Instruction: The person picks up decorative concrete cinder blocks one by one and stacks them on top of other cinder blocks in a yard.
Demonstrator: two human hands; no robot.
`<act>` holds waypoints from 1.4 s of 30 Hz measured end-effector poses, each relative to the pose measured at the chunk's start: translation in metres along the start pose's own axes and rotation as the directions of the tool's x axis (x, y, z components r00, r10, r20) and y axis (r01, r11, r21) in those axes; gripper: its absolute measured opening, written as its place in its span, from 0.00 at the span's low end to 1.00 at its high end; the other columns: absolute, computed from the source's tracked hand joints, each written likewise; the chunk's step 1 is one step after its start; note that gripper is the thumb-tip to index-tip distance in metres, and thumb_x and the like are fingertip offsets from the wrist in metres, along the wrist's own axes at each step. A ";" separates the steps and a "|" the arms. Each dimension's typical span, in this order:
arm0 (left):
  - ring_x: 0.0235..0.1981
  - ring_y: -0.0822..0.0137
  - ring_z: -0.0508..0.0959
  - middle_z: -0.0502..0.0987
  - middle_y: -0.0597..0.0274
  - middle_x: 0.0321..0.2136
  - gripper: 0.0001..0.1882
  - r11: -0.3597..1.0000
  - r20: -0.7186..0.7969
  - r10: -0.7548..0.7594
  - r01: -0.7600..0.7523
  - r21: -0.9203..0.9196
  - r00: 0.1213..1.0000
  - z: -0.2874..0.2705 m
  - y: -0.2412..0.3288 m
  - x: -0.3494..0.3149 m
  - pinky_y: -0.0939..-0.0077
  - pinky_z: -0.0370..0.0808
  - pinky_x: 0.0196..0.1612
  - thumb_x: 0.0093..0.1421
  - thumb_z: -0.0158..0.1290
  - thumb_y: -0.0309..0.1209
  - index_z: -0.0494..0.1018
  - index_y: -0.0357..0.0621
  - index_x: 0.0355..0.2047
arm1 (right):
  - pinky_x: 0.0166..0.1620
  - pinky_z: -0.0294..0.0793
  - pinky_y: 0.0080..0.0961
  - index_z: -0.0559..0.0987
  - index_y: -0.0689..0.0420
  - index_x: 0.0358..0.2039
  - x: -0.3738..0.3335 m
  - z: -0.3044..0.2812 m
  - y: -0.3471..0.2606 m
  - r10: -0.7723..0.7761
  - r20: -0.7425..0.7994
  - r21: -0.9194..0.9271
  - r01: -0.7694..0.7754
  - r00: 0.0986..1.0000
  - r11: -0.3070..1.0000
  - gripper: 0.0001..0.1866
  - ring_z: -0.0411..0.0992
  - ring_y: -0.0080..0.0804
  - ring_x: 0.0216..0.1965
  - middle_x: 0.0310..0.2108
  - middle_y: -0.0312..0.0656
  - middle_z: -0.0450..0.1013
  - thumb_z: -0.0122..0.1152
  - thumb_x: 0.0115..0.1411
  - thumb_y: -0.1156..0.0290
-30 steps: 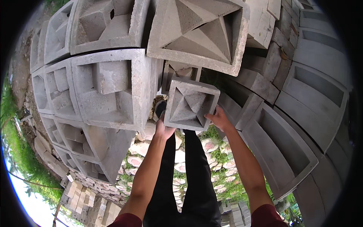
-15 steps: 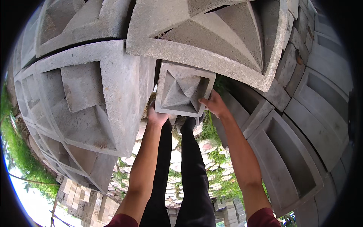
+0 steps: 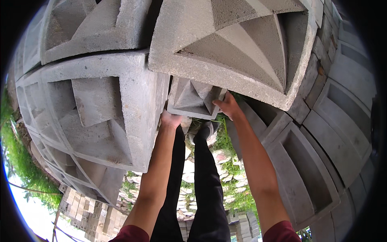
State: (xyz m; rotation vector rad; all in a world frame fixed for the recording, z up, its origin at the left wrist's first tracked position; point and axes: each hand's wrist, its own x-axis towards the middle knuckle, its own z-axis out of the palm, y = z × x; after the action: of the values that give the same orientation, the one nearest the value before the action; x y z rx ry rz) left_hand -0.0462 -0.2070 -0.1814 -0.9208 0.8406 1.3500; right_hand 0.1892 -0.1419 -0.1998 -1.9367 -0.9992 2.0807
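Observation:
A grey concrete block [image 3: 183,109] with a recessed, pyramid-like face is held low between my two hands. My left hand [image 3: 171,119] grips its lower left corner, the fingers mostly hidden beneath it. On the opposite edge, my right hand [image 3: 228,105] is closed with the thumb over the rim. Overhanging the held block's far part is a larger-looking concrete block [image 3: 193,68] with a similar patterned recess. Close to my left hand rises the side of another concrete block [image 3: 139,109] in the left stack.
More concrete blocks [image 3: 96,36] are stacked at the upper left. Along the right stands a row of blocks with long slots [image 3: 306,177]. Stones and grass [image 3: 225,161] cover the ground around my feet, with paler blocks [image 3: 88,213] piled behind.
The held block has slid farther under the overhanging block, which now covers more of it. Both hands have gone along with it. The surrounding stacks sit slightly lower in view.

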 end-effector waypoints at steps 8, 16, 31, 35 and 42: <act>0.58 0.50 0.64 0.68 0.49 0.54 0.24 0.998 0.002 -0.010 0.010 -0.056 1.000 -0.023 -0.001 0.012 0.50 0.55 0.63 0.63 0.34 0.39 0.69 0.39 0.52 | 0.31 0.75 0.30 0.68 0.62 0.48 -0.004 0.001 -0.020 -0.072 -0.009 -0.237 0.067 0.997 0.969 0.24 0.71 0.32 0.35 0.36 0.42 0.71 0.62 0.51 0.73; 0.60 0.49 0.61 0.65 0.48 0.56 0.27 0.993 0.015 0.018 -0.016 -0.120 1.000 -0.042 0.008 0.025 0.48 0.52 0.63 0.63 0.34 0.44 0.66 0.39 0.54 | 0.32 0.72 0.25 0.69 0.60 0.47 -0.013 0.003 -0.019 -0.204 -0.050 -0.206 0.190 0.978 0.960 0.22 0.70 0.25 0.33 0.34 0.38 0.73 0.64 0.55 0.66; 0.61 0.58 0.62 0.66 0.53 0.57 0.34 0.438 0.143 -0.055 -0.105 0.893 0.988 0.060 0.010 -0.261 0.57 0.59 0.59 0.65 0.32 0.55 0.61 0.39 0.58 | 0.39 0.76 0.34 0.77 0.64 0.39 -0.269 0.067 -0.183 -0.638 0.019 -0.558 0.538 0.770 0.632 0.12 0.76 0.48 0.34 0.33 0.55 0.75 0.54 0.55 0.74; 0.54 0.57 0.70 0.71 0.50 0.52 0.34 0.318 0.369 -0.017 -0.345 0.883 0.929 0.096 0.031 -0.360 0.60 0.63 0.56 0.66 0.31 0.55 0.64 0.36 0.55 | 0.38 0.75 0.28 0.77 0.65 0.38 -0.349 0.079 -0.224 -0.708 -0.035 -0.485 0.607 0.705 0.629 0.10 0.77 0.39 0.32 0.31 0.51 0.76 0.56 0.56 0.74; 0.49 0.60 0.74 0.74 0.50 0.48 0.35 0.400 0.422 0.418 -0.580 0.710 0.804 0.100 0.059 -0.514 0.65 0.66 0.53 0.66 0.28 0.54 0.67 0.34 0.51 | 0.33 0.74 0.26 0.78 0.62 0.33 -0.476 0.097 -0.241 -0.737 -0.014 -0.401 0.671 0.676 0.623 0.07 0.76 0.37 0.27 0.27 0.49 0.76 0.59 0.55 0.73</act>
State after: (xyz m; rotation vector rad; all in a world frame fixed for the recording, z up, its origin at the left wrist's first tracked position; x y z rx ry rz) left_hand -0.1353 -0.3312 0.3225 0.2553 1.5087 1.2726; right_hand 0.0983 -0.2362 0.3264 -1.4185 -1.8358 1.2996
